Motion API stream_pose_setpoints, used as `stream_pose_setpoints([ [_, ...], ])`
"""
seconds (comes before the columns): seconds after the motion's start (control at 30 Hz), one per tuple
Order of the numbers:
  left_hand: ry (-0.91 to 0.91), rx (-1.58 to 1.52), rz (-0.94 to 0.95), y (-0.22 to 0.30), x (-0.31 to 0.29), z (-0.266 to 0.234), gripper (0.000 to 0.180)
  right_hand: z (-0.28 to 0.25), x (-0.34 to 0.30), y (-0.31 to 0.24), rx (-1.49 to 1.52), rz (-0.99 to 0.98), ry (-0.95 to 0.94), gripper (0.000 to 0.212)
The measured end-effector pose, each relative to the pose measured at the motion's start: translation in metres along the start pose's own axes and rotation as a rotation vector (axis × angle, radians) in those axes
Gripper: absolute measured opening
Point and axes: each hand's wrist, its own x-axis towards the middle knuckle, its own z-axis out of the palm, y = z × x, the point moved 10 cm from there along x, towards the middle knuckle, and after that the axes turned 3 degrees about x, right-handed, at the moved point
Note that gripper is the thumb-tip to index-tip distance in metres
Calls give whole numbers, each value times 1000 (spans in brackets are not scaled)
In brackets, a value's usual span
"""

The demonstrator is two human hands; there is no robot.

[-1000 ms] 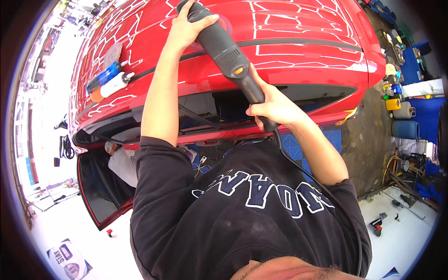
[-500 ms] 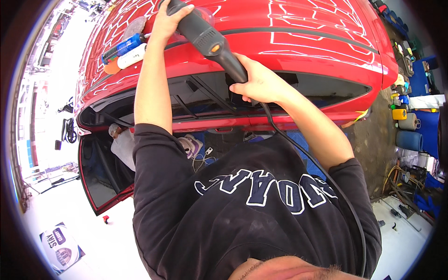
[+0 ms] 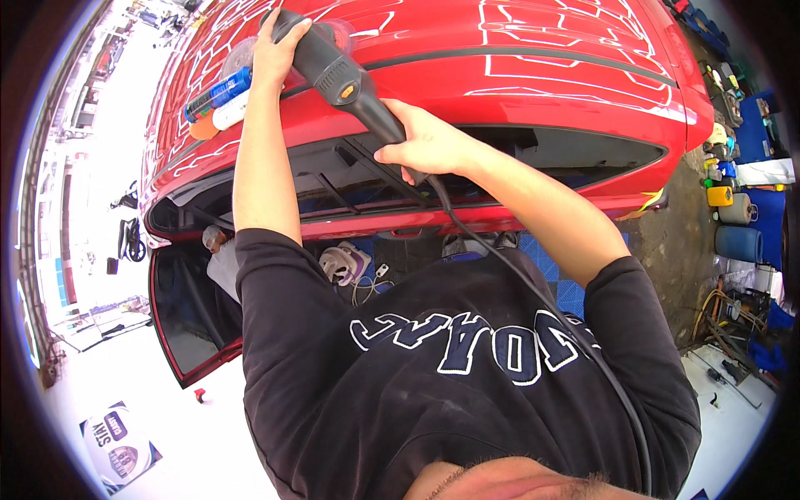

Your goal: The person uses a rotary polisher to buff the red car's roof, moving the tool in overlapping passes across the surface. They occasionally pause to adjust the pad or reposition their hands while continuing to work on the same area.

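Note:
A black electric polisher (image 3: 332, 77) lies over the red car roof (image 3: 575, 82), its round pad (image 3: 340, 35) partly hidden beneath the head. My left hand (image 3: 277, 52) is closed over the polisher's front end. Around the rear handle my right hand (image 3: 427, 140) is wrapped. From that handle a black cord (image 3: 533, 279) runs down across my shirt. Just left of my left forearm, on the roof, rest a blue tube-shaped container (image 3: 218, 92), a white bottle with an orange end (image 3: 230, 115) and a greyish round pad (image 3: 239, 57).
An open car door (image 3: 185, 312) stands at the left, with a person (image 3: 222, 265) beside it. A white and purple device (image 3: 344, 263) with a cable is on the floor by the car. Bottles and jugs (image 3: 719, 196) line the right side, near hoses (image 3: 712, 308).
Both my hands have moved left along the roof with the polisher, toward the containers. My grip on it looks the same.

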Motion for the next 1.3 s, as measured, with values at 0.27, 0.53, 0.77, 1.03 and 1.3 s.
stream_pose_setpoints([
  [0.27, 19, -77, -46, -27, 26, -19, 90, 13, 30, -4, 31, -3, 3, 72],
  [0.53, -7, -28, -61, -10, 40, 5, 98, -4, 18, -13, -133, 65, 131, 86],
  [0.77, -317, -108, 133, 46, 41, 92, 88, -59, -49, 8, -114, 145, 182, 50],
  [1.03, -509, -400, 239, 135, 18, 223, 65, -138, -140, 22, 2, 165, 345, 57],
  [1.3, -673, -380, 441, 238, -3, 373, 64, -210, -228, 49, 62, 162, 595, 57],
])
